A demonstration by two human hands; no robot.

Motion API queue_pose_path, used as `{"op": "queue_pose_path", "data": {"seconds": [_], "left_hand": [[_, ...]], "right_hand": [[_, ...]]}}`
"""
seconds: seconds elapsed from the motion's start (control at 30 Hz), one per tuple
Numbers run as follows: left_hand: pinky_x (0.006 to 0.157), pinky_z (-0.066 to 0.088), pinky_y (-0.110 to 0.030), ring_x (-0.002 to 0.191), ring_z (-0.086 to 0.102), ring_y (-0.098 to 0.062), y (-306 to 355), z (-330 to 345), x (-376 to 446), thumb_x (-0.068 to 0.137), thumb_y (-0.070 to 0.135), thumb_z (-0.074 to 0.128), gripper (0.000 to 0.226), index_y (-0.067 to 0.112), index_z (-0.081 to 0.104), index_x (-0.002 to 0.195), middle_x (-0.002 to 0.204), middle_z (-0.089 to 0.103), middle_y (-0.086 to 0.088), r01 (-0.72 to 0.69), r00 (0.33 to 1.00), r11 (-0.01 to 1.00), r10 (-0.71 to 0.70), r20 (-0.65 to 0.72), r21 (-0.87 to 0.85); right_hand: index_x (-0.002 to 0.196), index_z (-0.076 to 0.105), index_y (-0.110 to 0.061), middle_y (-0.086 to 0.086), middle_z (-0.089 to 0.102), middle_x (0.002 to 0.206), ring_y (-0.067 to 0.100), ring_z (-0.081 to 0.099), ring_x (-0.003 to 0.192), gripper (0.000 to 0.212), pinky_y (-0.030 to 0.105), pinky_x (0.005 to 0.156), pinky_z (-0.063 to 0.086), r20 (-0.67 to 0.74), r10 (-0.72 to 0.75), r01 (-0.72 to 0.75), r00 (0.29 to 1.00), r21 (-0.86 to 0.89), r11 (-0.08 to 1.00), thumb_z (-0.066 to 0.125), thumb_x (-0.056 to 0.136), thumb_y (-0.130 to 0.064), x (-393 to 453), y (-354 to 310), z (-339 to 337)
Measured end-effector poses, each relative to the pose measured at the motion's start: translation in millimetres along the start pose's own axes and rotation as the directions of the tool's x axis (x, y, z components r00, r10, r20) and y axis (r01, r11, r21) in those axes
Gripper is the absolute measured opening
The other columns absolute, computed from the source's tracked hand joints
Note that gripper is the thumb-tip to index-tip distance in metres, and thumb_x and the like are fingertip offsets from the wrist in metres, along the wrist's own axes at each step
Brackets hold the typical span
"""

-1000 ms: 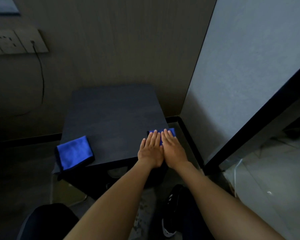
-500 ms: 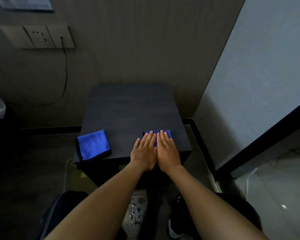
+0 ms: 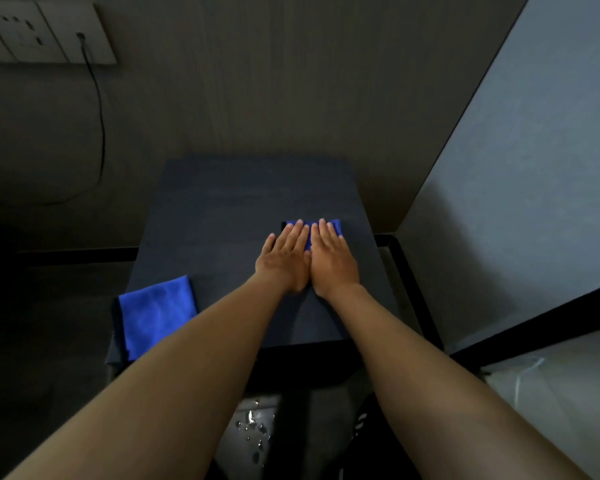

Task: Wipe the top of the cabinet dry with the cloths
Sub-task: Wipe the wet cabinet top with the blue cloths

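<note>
While hands (image 3: 307, 261) press, 2nd cloth (image 3: 156, 313) idle.

an indoor room corner, likely a home — wall socket panel (image 3: 45, 32), dark cabinet (image 3: 222, 209), wood-grain wall (image 3: 291, 81).

Cabinet top (image 3: 222, 209) bare behind and left of both hands; wall (image 3: 257, 81) closes the back edge. Spare cloth (image 3: 156, 313) occupies the near-left corner. Grey panel (image 3: 516, 185) stands near the right side.

Left hand (image 3: 284, 259), right hand (image 3: 331, 259) flat, side by side, pressing blue cloth (image 3: 335, 226) on cabinet top (image 3: 222, 216).
</note>
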State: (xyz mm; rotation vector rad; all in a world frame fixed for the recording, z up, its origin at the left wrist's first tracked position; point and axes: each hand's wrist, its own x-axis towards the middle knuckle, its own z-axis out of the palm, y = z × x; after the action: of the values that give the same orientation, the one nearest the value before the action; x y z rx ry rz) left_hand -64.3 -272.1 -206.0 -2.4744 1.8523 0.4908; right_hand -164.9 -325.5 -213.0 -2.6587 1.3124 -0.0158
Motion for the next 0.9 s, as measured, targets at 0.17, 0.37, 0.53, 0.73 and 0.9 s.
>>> {"op": "queue_pose_path", "data": {"seconds": [0.17,0.37,0.53,0.73,0.9], "left_hand": [[0.123,-0.004,-0.041,0.150,-0.015,-0.014,-23,-19,57,0.105,0.036,0.011,0.058,0.019,-0.012,0.156,0.164,-0.018,0.003,0.014,1.000,1.000,-0.014,-0.009,-0.005],[0.123,-0.004,-0.042,0.151,-0.014,-0.014,-51,-40,125,0.105,0.038,0.011,0.058,0.019,-0.009,0.156,0.164,-0.016,0.003,0.007,1.000,1.000,-0.007,-0.019,-0.012],[0.122,-0.003,-0.041,0.151,-0.011,-0.015,-73,-57,174,0.106,0.035,0.013,0.058,0.018,-0.007,0.157,0.165,-0.013,0.002,-0.005,0.999,0.999,0.007,-0.041,0.033],[0.122,-0.004,-0.042,0.151,-0.010,-0.016,-96,-70,205,0.106,0.034,0.013,0.057,0.016,-0.006,0.157,0.165,-0.010,0.001,-0.005,0.999,0.998,0.008,-0.043,0.059],[0.122,-0.005,-0.043,0.152,-0.009,-0.017,-126,-74,203,0.105,0.036,0.014,0.058,0.016,-0.005,0.157,0.166,-0.006,0.000,-0.010,0.999,0.999,0.012,-0.047,0.051]], "right_hand": [[0.157,0.003,-0.009,0.010,-0.002,0.166,0.021,-0.003,0.153,0.060,0.037,0.125,0.003,0.006,-0.010,0.010,1.000,-0.006,1.000,0.029,0.106,-0.027,68,-1,-4],[0.157,0.003,-0.007,0.009,-0.002,0.166,0.020,-0.003,0.153,0.059,0.035,0.124,0.002,0.020,0.000,0.000,1.000,0.009,1.000,0.026,0.107,-0.028,144,-4,-9],[0.157,0.007,-0.005,0.011,0.003,0.166,0.021,0.001,0.153,0.060,0.036,0.124,0.004,-0.009,0.006,-0.005,1.000,0.016,1.000,0.026,0.106,-0.030,198,-7,-11],[0.157,0.005,-0.004,0.011,0.002,0.166,0.021,0.000,0.153,0.060,0.036,0.124,0.003,-0.014,0.020,-0.020,1.000,-0.009,1.000,0.025,0.106,-0.031,240,-18,-9],[0.157,0.004,-0.005,0.011,0.001,0.166,0.021,-0.001,0.153,0.062,0.036,0.124,0.002,-0.010,0.020,-0.020,1.000,-0.031,0.999,0.025,0.106,-0.034,250,-46,-5]]}}
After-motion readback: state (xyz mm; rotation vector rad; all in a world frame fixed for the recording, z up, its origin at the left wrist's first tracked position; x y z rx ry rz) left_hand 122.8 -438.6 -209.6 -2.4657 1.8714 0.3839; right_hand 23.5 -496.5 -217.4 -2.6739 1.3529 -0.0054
